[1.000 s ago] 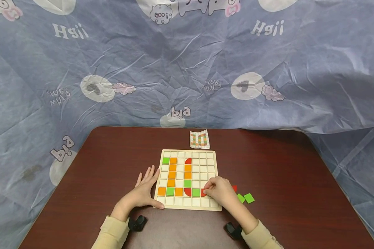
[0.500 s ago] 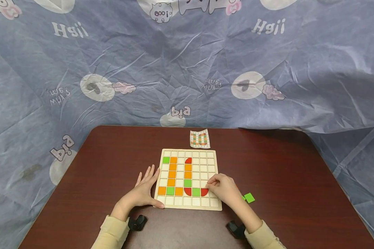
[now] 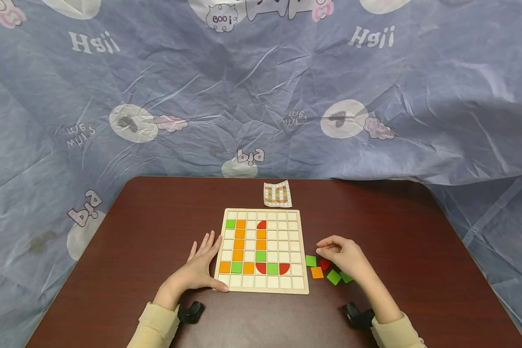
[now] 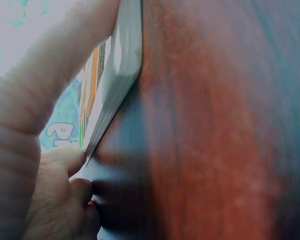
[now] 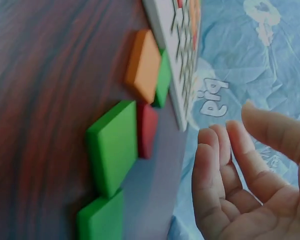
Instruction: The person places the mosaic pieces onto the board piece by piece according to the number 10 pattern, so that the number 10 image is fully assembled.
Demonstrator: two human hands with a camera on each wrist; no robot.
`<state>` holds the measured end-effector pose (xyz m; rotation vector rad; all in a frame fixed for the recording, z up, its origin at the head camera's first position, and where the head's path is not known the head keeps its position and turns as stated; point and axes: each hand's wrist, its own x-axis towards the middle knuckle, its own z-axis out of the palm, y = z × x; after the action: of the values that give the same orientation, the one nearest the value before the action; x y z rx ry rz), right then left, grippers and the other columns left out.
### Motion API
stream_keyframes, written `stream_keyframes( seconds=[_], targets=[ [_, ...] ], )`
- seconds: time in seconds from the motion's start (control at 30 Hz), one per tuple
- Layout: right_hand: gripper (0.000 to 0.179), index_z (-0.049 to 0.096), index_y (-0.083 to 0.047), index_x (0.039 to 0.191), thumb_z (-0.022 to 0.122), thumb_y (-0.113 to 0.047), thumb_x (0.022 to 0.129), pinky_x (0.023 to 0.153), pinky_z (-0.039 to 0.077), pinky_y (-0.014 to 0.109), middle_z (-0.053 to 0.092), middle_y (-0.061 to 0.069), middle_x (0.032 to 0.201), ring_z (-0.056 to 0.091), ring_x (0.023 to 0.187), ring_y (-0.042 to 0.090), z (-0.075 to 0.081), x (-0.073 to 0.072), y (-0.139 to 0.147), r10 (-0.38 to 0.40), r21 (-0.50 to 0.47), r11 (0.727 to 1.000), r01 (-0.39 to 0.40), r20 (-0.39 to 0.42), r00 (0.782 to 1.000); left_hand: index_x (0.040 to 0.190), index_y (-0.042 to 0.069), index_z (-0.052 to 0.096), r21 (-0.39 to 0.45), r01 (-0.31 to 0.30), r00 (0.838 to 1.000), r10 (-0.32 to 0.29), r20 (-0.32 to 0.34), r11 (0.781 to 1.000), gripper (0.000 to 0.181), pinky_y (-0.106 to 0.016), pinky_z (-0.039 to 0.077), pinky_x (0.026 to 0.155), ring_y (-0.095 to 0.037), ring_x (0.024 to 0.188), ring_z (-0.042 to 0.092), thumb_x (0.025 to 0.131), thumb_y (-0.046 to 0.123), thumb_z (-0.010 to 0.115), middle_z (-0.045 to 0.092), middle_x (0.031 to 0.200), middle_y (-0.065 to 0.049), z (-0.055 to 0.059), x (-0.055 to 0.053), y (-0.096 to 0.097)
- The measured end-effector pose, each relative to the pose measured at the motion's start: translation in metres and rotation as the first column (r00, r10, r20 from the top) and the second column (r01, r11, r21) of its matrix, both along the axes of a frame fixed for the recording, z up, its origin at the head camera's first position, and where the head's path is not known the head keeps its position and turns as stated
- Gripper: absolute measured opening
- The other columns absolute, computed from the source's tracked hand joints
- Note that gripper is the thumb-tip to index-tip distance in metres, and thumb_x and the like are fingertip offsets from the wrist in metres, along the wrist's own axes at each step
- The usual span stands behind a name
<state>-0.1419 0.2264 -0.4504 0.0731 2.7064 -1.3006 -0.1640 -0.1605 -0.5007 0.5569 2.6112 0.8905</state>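
A wooden grid board (image 3: 267, 284) lies on the table with green, orange and red tiles set in several of its squares. Spread along its left edge, my left hand (image 3: 193, 269) touches the side with straight fingers, its thumb at the near corner. To the right of the board my right hand (image 3: 350, 258) hovers over loose tiles, and the right wrist view shows its fingertips apart and holding nothing. Beneath it are a red tile (image 5: 146, 131), an orange tile (image 3: 317, 273) and green tiles (image 3: 333, 277). One green tile (image 3: 311, 261) lies close to the board's right edge.
A small printed pattern card (image 3: 277, 194) lies behind the board, its edges curled. The dark red table (image 3: 178, 208) ends at a hanging blue-grey cloth (image 3: 252, 96) with printed drawings. Black wrist cameras (image 3: 191, 312) sit on both wrists.
My right hand has left the red tile in the board's second-nearest row and moved right over the loose tiles, uncovering several of them. The left hand stays at the board's edge.
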Motion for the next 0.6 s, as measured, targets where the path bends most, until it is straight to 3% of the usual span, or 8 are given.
stream_keyframes(
  seconds=[0.2, 0.33, 0.6],
  targets=[
    [0.023, 0.071, -0.003, 0.108, 0.074, -0.015, 0.087, 0.071, 0.056, 0.025, 0.074, 0.008, 0.098, 0.07, 0.085, 0.017, -0.009, -0.001, 0.005, 0.051, -0.039, 0.998, -0.05, 0.019, 0.999, 0.158, 0.003, 0.01, -0.002, -0.002, 1.0, 0.002, -0.002, 1.0, 0.137, -0.061, -0.007, 0.118, -0.04, 0.153, -0.005, 0.058, 0.048, 0.092, -0.005, 0.164, -0.021, -0.001, -0.001, 0.0],
    [0.025, 0.072, -0.005, 0.108, 0.076, -0.016, 0.085, 0.073, 0.056, 0.022, 0.073, 0.008, 0.103, 0.069, 0.09, 0.017, -0.014, -0.005, 0.005, 0.095, -0.017, 0.995, -0.095, 0.011, 0.995, 0.158, 0.003, 0.01, -0.001, -0.004, 1.0, 0.004, -0.002, 1.0, 0.137, -0.061, -0.007, 0.118, -0.04, 0.153, -0.005, 0.058, 0.048, 0.093, -0.005, 0.164, -0.022, 0.0, 0.0, 0.0],
    [0.028, 0.073, -0.006, 0.106, 0.08, -0.014, 0.08, 0.078, 0.053, 0.028, 0.071, 0.005, 0.102, 0.063, 0.09, 0.016, -0.017, -0.011, 0.001, 0.162, 0.03, 0.986, -0.163, 0.04, 0.986, 0.158, 0.002, 0.01, 0.003, -0.003, 1.0, 0.003, 0.001, 1.0, 0.137, -0.062, -0.007, 0.118, -0.04, 0.153, -0.005, 0.058, 0.047, 0.093, -0.005, 0.164, -0.022, 0.001, 0.001, 0.0]
  ],
)
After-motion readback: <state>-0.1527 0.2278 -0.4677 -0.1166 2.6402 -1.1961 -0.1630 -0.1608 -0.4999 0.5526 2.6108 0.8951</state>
